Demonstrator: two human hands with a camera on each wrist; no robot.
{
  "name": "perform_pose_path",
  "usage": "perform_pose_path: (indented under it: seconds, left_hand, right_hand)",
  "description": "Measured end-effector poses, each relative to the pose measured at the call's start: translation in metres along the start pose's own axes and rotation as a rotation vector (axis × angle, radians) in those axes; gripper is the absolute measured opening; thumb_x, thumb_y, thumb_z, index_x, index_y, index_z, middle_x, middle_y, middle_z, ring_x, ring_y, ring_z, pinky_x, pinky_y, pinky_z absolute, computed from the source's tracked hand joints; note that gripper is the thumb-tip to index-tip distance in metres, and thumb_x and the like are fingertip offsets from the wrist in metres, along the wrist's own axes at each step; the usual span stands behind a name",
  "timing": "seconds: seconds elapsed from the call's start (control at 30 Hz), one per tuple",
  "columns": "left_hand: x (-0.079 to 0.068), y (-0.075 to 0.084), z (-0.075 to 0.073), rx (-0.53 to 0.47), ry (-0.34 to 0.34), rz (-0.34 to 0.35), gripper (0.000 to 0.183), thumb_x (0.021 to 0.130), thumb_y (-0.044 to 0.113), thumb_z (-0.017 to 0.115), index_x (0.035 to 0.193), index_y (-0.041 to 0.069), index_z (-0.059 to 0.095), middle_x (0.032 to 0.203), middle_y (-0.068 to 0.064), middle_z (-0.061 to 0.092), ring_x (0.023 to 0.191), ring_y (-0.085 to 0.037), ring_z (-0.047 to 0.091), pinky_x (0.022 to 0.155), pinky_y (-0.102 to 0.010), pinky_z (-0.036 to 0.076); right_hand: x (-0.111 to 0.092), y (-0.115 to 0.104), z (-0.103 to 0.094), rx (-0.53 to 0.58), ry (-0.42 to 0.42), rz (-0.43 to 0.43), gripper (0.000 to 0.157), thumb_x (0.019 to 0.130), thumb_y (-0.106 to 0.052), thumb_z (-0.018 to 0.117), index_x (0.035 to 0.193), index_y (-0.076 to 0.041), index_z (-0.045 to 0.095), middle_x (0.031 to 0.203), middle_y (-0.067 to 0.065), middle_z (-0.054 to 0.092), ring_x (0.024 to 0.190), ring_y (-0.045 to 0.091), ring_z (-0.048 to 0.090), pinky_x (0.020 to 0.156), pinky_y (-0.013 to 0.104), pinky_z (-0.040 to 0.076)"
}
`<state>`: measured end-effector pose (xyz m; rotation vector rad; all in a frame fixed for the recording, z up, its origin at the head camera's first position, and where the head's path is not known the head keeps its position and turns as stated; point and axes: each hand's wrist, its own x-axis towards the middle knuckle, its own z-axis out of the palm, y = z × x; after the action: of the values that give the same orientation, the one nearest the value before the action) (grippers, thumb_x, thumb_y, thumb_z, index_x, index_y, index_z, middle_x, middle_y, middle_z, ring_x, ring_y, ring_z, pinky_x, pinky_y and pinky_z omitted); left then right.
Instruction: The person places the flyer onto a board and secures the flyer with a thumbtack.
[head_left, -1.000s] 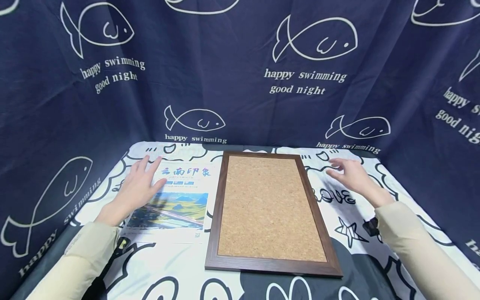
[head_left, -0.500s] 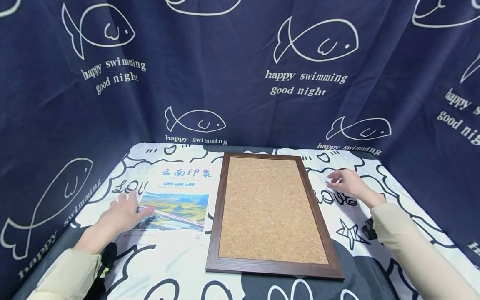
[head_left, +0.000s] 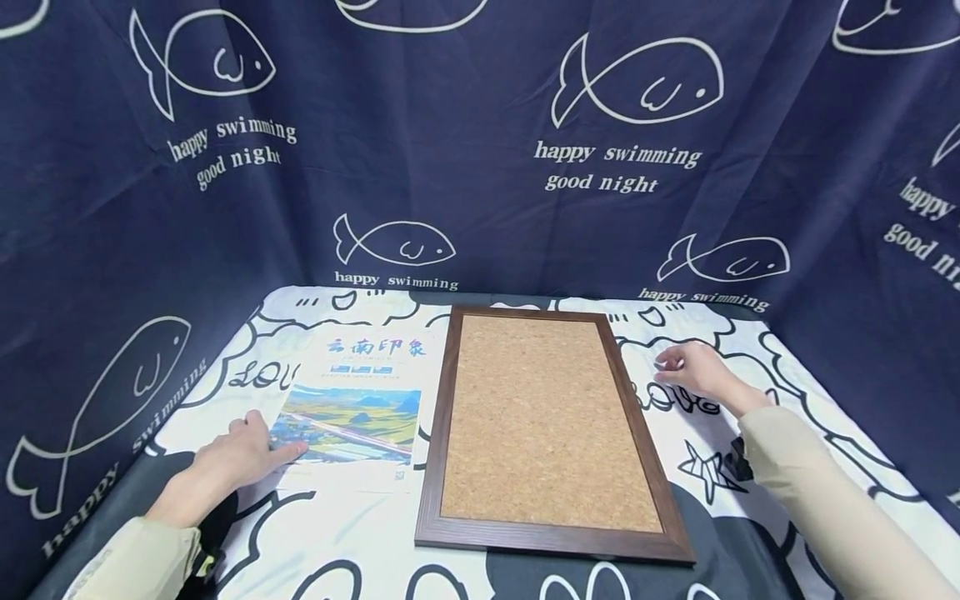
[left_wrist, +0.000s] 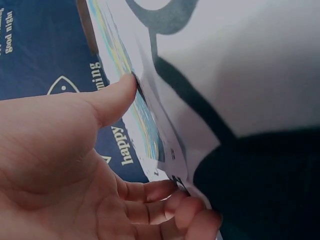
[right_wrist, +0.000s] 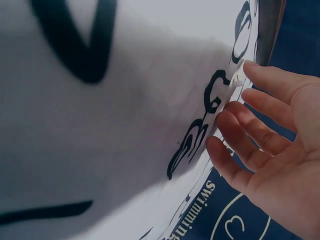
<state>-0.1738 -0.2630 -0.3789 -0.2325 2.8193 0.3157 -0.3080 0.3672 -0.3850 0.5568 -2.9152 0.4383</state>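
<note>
A printed poster [head_left: 360,417] with a landscape picture and a line of large characters lies flat at the left. My left hand [head_left: 236,454] is at its lower left edge, the thumb [left_wrist: 117,95] against the picture. The other fingers [left_wrist: 187,212] are bent beside the margin, apart from the thumb; whether they reach under the paper is hidden. Right of the poster lies a cork board [head_left: 547,425] in a dark brown frame. Low over the cloth, right of the board, my right hand [head_left: 697,375] has loosely bent fingers. A tiny whitish spot [right_wrist: 239,83] shows between its fingertips, too small to identify.
A white and dark cloth [head_left: 360,533] with black cartoon drawings covers the table. Behind and at the sides hangs a navy curtain [head_left: 495,142] with white fish and lettering.
My left hand has come down and toward me from the poster's upper left to its lower left edge. The right hand has sunk slightly, its fingers more bent. Poster and board stay put.
</note>
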Motion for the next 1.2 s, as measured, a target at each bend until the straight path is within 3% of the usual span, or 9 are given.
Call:
perform_pose_path:
  seconds: [0.3,0.4,0.53,0.7,0.83,1.2]
  left_hand:
    - [0.002,0.003,0.002,-0.002,-0.026,-0.01,0.101,0.09,0.054,0.057,0.136,-0.025,0.016,0.127,-0.046,0.041,0.099,-0.056,0.054,0.073,-0.05,0.049]
    - [0.001,0.006,0.003,-0.005,-0.032,0.002,0.1,0.092,0.051,0.057,0.138,-0.025,0.01,0.121,-0.046,0.046,0.084,-0.044,0.06,0.064,-0.041,0.049]
    - [-0.002,0.009,0.002,-0.024,-0.021,0.013,0.095,0.094,0.043,0.057,0.138,-0.025,0.007,0.099,-0.037,0.057,0.066,-0.028,0.056,0.055,-0.033,0.043]
    - [-0.007,0.013,0.002,-0.069,0.021,0.062,0.064,0.097,0.027,0.057,0.128,-0.017,0.023,0.077,-0.019,0.059,0.058,-0.024,0.052,0.051,-0.031,0.04]
    - [-0.009,0.014,0.004,-0.103,0.065,0.103,0.039,0.098,0.015,0.053,0.117,-0.009,0.028,0.076,-0.016,0.06,0.055,-0.022,0.051,0.048,-0.03,0.039]
    - [-0.009,0.01,0.003,-0.13,0.24,0.163,0.024,0.099,0.009,0.048,0.112,-0.009,0.039,0.08,-0.021,0.062,0.057,-0.021,0.052,0.048,-0.031,0.036]
  right_hand:
    - [-0.001,0.0,0.001,-0.007,0.006,-0.016,0.021,0.077,-0.011,0.076,0.092,0.003,0.072,0.069,0.001,0.064,0.063,0.007,0.052,0.067,0.035,0.045]
    - [-0.001,0.001,0.002,-0.007,0.0,-0.005,0.019,0.077,-0.01,0.076,0.091,0.002,0.072,0.069,0.001,0.063,0.063,0.008,0.05,0.067,0.034,0.044]
    - [0.001,0.001,0.003,-0.002,-0.006,0.007,0.019,0.077,-0.009,0.076,0.091,0.003,0.073,0.068,0.0,0.061,0.064,0.009,0.049,0.067,0.034,0.043]
    - [0.002,-0.001,0.003,-0.007,-0.011,0.015,0.019,0.077,-0.009,0.077,0.092,0.003,0.073,0.069,0.001,0.061,0.064,0.009,0.049,0.068,0.035,0.043]
    - [0.002,-0.001,0.003,-0.008,-0.017,0.029,0.019,0.078,-0.009,0.076,0.092,0.003,0.072,0.069,0.001,0.06,0.065,0.01,0.049,0.068,0.034,0.041]
    - [0.003,0.0,0.005,-0.007,-0.014,0.041,0.009,0.077,-0.006,0.074,0.083,0.0,0.072,0.069,0.003,0.061,0.064,0.011,0.048,0.067,0.033,0.04]
